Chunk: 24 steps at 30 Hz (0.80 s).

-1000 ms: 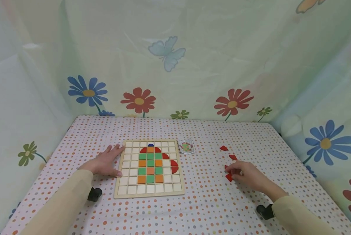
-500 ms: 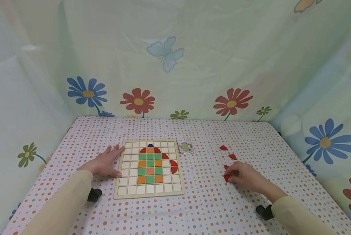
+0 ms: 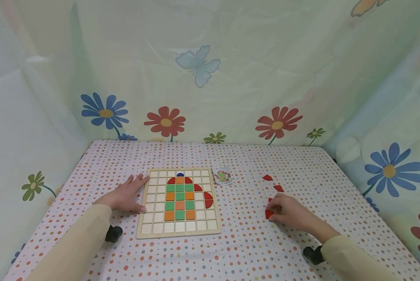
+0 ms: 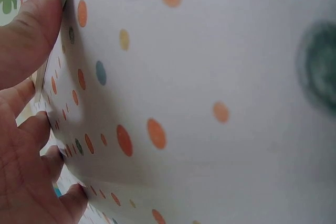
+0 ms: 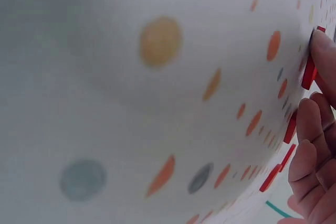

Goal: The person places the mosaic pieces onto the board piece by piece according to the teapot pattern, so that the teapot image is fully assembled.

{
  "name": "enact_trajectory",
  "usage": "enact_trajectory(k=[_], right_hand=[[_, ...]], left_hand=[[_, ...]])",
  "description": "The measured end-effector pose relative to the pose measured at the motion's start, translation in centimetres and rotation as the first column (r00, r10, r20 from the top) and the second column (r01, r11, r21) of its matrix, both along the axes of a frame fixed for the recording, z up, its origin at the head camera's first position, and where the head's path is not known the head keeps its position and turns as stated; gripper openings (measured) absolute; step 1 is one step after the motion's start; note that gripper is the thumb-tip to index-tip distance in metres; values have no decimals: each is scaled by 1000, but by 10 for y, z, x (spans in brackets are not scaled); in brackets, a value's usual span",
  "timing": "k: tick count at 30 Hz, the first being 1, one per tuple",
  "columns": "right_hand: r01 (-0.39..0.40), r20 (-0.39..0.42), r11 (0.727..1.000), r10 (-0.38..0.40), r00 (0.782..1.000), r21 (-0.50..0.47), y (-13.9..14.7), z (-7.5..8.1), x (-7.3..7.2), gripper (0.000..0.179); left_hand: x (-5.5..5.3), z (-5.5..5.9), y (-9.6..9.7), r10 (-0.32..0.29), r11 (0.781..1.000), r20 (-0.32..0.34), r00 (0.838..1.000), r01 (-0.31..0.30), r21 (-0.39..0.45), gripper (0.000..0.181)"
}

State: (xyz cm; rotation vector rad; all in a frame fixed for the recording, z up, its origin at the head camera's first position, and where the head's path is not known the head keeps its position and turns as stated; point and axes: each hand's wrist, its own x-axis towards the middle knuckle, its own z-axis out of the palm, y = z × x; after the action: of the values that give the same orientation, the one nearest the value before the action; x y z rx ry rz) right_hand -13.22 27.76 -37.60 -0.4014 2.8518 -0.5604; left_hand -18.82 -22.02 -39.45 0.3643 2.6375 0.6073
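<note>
My left hand (image 3: 123, 195) lies spread beside the wooden grid board (image 3: 148, 228), its thumb and fingertips touching the left edge. Green, orange, red and blue tiles sit in the grid's middle and right cells. Right of the board, my right hand (image 3: 290, 210) pinches a red tile (image 3: 268, 214) low at the table. In the right wrist view the thumb lies on that red tile (image 5: 310, 73) and the other fingers are curled beside it. One more red tile (image 3: 269, 199) is partly hidden behind the fingers; two red quarter-round tiles (image 3: 278, 188) lie farther back.
A small printed card (image 3: 223, 176) showing a coloured pattern lies at the board's upper right corner. Dotted cloth (image 3: 238, 242) covers the table. Flowered curtains (image 3: 238, 70) enclose the back and both sides.
My right hand has shifted slightly left, and the red tile at its fingertips has moved left with it. My left hand stays at the board's edge.
</note>
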Motion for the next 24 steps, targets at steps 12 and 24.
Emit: enact_trajectory(k=[12,24], right_hand=[[-45,13,998,46,999,-38,-29,4,-9,15],[-129,13,988,131,991,-81,-85,3,-21,13]], left_hand=[[1,1,-1,-1,1000,-1,1000,1,16,106],[1,2,-1,-9,1000,-5,1000,9,19,105]])
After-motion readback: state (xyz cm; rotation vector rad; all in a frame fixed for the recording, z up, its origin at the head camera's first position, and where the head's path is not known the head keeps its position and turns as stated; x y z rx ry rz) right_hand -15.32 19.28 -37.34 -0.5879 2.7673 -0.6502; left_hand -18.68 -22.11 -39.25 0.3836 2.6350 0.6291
